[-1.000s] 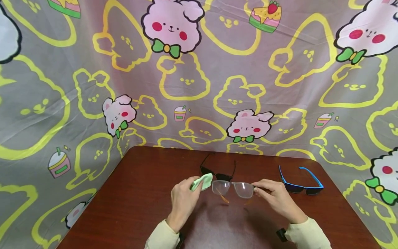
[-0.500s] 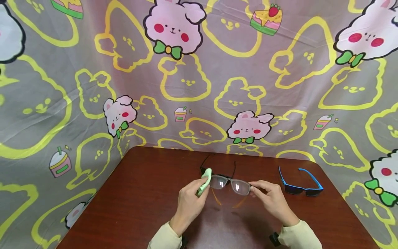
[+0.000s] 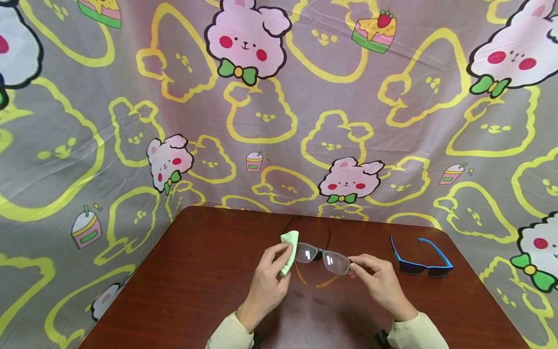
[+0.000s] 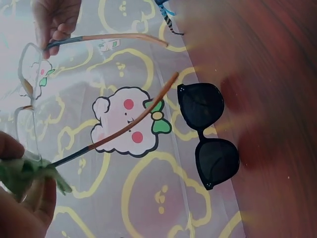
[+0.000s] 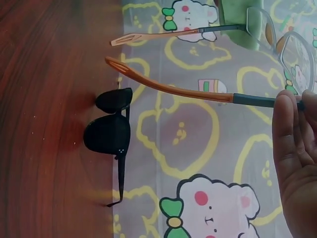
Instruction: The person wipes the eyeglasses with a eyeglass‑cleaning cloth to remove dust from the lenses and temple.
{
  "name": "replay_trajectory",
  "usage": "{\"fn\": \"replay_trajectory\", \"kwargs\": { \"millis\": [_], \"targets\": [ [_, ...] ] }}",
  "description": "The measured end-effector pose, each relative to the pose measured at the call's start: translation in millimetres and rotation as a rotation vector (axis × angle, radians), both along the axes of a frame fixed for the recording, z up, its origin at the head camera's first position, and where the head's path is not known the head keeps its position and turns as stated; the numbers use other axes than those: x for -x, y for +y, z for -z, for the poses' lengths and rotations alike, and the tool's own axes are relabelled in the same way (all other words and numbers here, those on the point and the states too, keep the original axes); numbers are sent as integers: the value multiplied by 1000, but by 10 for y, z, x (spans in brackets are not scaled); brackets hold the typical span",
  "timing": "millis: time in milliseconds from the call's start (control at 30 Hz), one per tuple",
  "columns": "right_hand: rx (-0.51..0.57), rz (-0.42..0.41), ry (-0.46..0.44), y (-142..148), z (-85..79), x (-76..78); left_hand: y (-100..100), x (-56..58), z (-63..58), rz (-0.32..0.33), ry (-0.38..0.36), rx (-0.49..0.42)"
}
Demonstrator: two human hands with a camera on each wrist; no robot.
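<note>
Clear-lensed eyeglasses (image 3: 335, 262) with orange-brown temple tips are held up above the table, both temples unfolded. My left hand (image 3: 269, 278) pinches a pale green cloth (image 3: 288, 238) against the left end of the frame. In the left wrist view the cloth (image 4: 22, 173) is bunched between thumb and fingers beside the hinge. At the other end of the frame my right hand (image 3: 378, 280) grips the hinge corner between thumb and fingers. In the right wrist view the near temple (image 5: 183, 91) extends from those fingertips.
Black sunglasses (image 4: 200, 106) lie on the dark red-brown table (image 3: 209, 271) behind the eyeglasses, partly hidden in the head view. Blue-framed sunglasses (image 3: 425, 266) lie to the right with temples spread. A patterned curtain (image 3: 270, 131) borders the table at the back and sides.
The eyeglasses have moved slightly left and tilted, their right end lower. My left hand has come up and right, bringing the cloth onto the left end of the frame. The right hand keeps its grip.
</note>
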State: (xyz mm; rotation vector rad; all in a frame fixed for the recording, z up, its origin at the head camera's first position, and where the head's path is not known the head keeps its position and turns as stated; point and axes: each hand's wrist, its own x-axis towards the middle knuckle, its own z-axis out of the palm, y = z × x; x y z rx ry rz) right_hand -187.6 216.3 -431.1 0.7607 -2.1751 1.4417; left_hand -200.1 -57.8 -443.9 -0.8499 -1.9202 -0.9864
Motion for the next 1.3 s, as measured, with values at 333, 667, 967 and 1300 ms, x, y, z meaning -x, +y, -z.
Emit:
{"fn": "replay_trajectory", "kwargs": {
  "millis": [333,667,967,1300],
  "targets": [
    [19,-6,17,-52,-135,-79,-10,19,35,-94,67,204],
    [52,-19,34,-12,-10,0,10,24,28,-173,206,400],
    [62,-22,63,-91,-179,-100,72,21,31,-126,229,421],
    [63,2,48,-24,27,13,133,-5,8,-128,250,429]
  ]
}}
